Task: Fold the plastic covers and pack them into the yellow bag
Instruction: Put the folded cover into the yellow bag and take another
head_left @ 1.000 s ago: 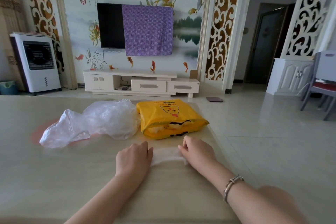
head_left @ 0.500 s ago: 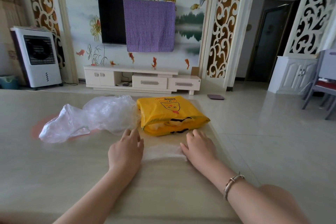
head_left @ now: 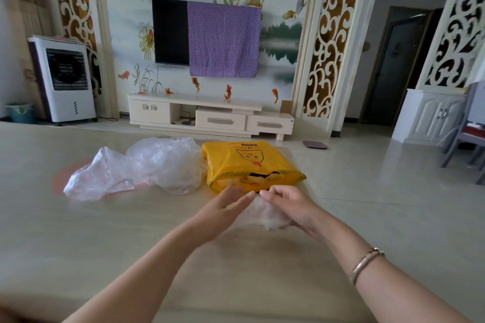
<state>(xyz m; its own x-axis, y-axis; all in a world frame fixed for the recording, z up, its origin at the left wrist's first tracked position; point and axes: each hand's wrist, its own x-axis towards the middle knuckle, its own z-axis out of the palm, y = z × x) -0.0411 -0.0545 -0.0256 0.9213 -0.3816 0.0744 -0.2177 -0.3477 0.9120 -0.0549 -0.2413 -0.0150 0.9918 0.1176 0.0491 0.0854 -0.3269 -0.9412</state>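
A yellow bag [head_left: 249, 162] with a cartoon face lies on the beige table [head_left: 78, 231], its opening facing me. Just in front of that opening, a folded clear plastic cover [head_left: 265, 214] is held between both hands, lifted a little off the table. My right hand [head_left: 288, 204] grips it from the right and above. My left hand [head_left: 223, 207] presses its flat fingers against the cover's left side. A heap of loose clear plastic covers [head_left: 141, 168] lies to the left of the bag.
The table's right edge [head_left: 328, 217] runs close beside my right hand, with tiled floor beyond. Far behind stand a white TV cabinet [head_left: 210, 115], an air cooler [head_left: 63, 78] at left and a chair [head_left: 469, 134] at right.
Both hands lifted the folded cover off the table and carried it forward toward the yellow bag's opening. The hands came closer together. The view tilted down slightly.
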